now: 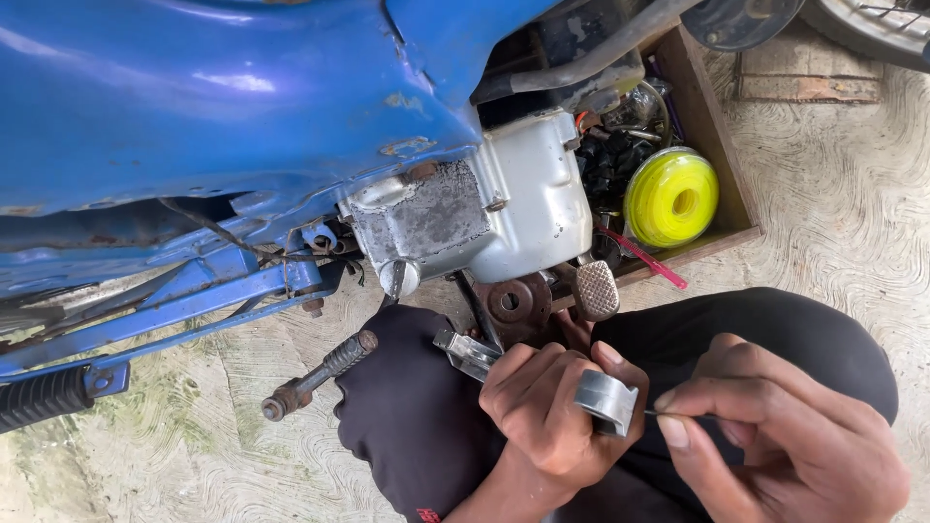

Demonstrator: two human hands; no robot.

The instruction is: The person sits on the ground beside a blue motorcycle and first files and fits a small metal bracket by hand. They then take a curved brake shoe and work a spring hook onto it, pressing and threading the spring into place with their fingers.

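Left hand [554, 407] is closed around a small grey metal fitting [606, 398], a curved clamp-like piece, held over the person's lap above the dark trousers [417, 426]; the fingers wrap its left side and the thumb lies along its top. Right hand [785, 436] has thumb and forefinger pinched together on a thin dark wire-like pin [678, 415], whose tip sits at or just inside the fitting's right end; whether it has entered a hole cannot be told. A flat bright metal bracket [465, 351] shows just behind the left knuckles; whether it is joined to the fitting is hidden by the hand.

Judged step: fine work on the fitting itself, threading or picking with the pin, done off the machine. The next move appears to call for a steady grip from the left hand and a small, straight push or probe from the right, kept in line with the opening.

Surroundings: the blue motorcycle body [223, 107] fills the upper left; its silver engine casing [484, 208] sits just above the hands, with a rusty round plate [513, 302] and a ribbed pedal pad [595, 290] below it; a footpeg bar [315, 376] juts out at the left knee; a wooden box [712, 116] at the upper right holds a yellow spool [670, 197] among dark parts; the concrete floor [843, 223] carries everything.
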